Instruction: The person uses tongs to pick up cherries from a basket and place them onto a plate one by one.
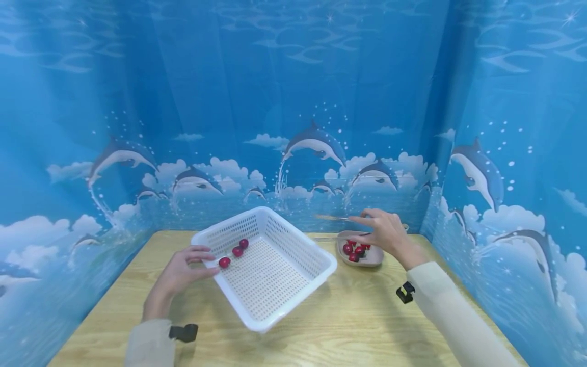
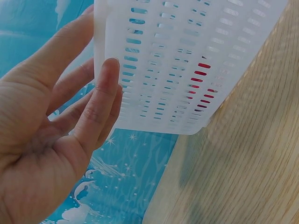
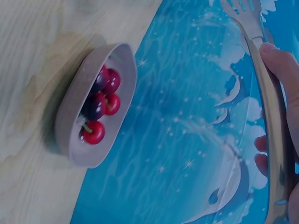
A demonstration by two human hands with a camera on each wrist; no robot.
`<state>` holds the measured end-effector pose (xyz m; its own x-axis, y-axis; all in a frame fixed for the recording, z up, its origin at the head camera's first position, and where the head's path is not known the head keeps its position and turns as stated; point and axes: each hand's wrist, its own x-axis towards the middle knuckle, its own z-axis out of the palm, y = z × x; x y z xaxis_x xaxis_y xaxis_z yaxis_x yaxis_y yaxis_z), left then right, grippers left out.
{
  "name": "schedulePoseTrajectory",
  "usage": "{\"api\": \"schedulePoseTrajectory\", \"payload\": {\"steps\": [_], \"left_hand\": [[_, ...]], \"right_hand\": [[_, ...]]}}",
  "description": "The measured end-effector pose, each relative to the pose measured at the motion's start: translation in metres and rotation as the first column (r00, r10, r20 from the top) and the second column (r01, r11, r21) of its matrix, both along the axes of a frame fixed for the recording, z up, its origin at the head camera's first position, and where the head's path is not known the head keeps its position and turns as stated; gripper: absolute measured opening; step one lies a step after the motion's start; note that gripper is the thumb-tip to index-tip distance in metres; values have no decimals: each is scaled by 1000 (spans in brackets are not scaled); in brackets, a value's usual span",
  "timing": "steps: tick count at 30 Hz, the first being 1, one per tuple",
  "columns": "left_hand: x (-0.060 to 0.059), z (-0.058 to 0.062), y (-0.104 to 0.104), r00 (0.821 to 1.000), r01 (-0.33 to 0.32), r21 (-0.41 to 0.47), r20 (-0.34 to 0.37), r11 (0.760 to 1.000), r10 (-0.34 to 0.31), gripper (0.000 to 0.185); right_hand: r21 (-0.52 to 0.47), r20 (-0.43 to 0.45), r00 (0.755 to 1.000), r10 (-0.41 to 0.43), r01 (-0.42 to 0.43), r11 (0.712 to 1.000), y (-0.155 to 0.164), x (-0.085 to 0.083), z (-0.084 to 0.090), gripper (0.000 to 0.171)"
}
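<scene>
A white perforated plastic basket (image 1: 275, 300) sits at mid-table, with 3 dark red cherries (image 1: 237, 251) along its left side. My left hand (image 1: 188, 272) grips its left rim; in the left wrist view the fingers (image 2: 105, 88) lie against the slotted wall. On the right, my right hand (image 1: 382, 232) holds metal tongs (image 3: 268, 102) with a fork-shaped tip, their arms spread apart and nothing visible between them. Below that hand stands a small beige dish (image 1: 373, 259) holding several red and dark cherries (image 3: 95, 132), some with green stems.
Everything stands on a light wood-grain table (image 1: 357, 326). Blue curtains (image 1: 293, 102) printed with dolphins close off the back and both sides. The dish stands near the table's back right edge.
</scene>
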<state>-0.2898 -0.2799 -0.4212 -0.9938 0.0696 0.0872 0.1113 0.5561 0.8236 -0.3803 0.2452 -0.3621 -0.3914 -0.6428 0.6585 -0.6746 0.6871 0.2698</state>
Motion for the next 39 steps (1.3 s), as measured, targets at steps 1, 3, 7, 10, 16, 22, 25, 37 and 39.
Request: {"api": "schedulePoseTrajectory", "payload": {"steps": [1, 3, 7, 10, 16, 22, 25, 37, 39], "left_hand": [[0, 0, 0, 1000, 0, 0, 2, 1000, 0, 61], [-1, 0, 0, 1000, 0, -1, 2, 1000, 0, 62], [-1, 0, -1, 1000, -2, -2, 7, 1000, 2, 62], [-1, 0, -1, 1000, -4, -8, 11, 1000, 4, 62], [-1, 0, -1, 1000, -4, -22, 5, 1000, 4, 62], [0, -1, -1, 1000, -1, -18, -5, 1000, 0, 60], [0, -1, -1, 1000, 1, -14, -8, 1000, -1, 59], [0, 0, 0, 1000, 4, -1, -6, 1000, -4, 60], [0, 0, 0, 1000, 3, 1, -3, 1000, -3, 61]], "right_hand": [[-4, 0, 1000, 8, -8, 1000, -3, 0, 1, 52], [-7, -7, 1000, 14, -14, 1000, -9, -1, 2, 52], [-13, -12, 1000, 14, -14, 1000, -21, 0, 3, 54], [-22, -1, 1000, 27, -27, 999, -31, 1, 5, 53], [-21, -3, 998, 58, -58, 998, -48, 3, 8, 50], [-10, -4, 996, 94, -94, 996, -62, 1, 8, 48], [-9, 13, 994, 107, -107, 994, -69, 1, 8, 48], [-12, 38, 989, 142, -142, 990, -86, -1, 8, 48], [-12, 41, 988, 148, -148, 989, -89, -2, 8, 48]]}}
